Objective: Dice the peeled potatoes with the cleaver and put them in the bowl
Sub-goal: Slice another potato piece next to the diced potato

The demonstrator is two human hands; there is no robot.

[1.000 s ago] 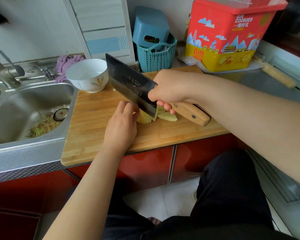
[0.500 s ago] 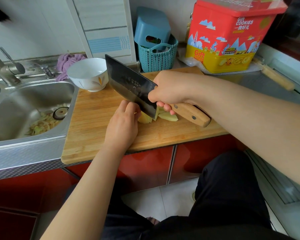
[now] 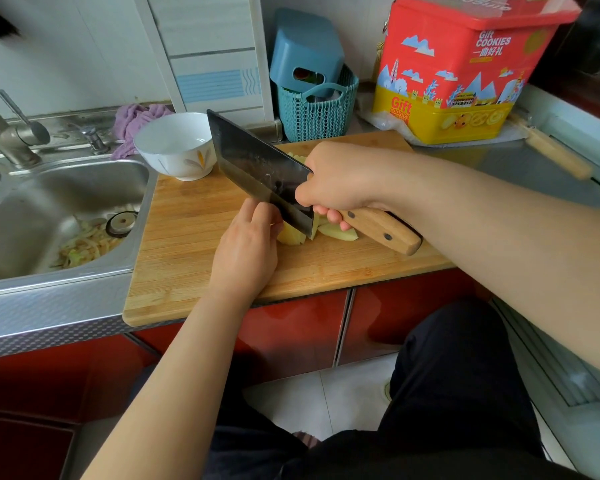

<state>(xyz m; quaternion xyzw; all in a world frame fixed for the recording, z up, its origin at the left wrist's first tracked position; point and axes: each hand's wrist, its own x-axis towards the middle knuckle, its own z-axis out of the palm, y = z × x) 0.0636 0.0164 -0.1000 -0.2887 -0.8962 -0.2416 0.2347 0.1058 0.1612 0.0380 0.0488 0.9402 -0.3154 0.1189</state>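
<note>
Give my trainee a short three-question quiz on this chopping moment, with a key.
1. True or false: potato pieces already lie in the white bowl.
2. Which hand grips the cleaver? A) left B) right
3. Fill in: the left hand steadies the potato on the wooden ____.

Key: 1. False, the bowl looks empty. 2. B, the right hand holds its wooden handle. 3. Cutting board.
</note>
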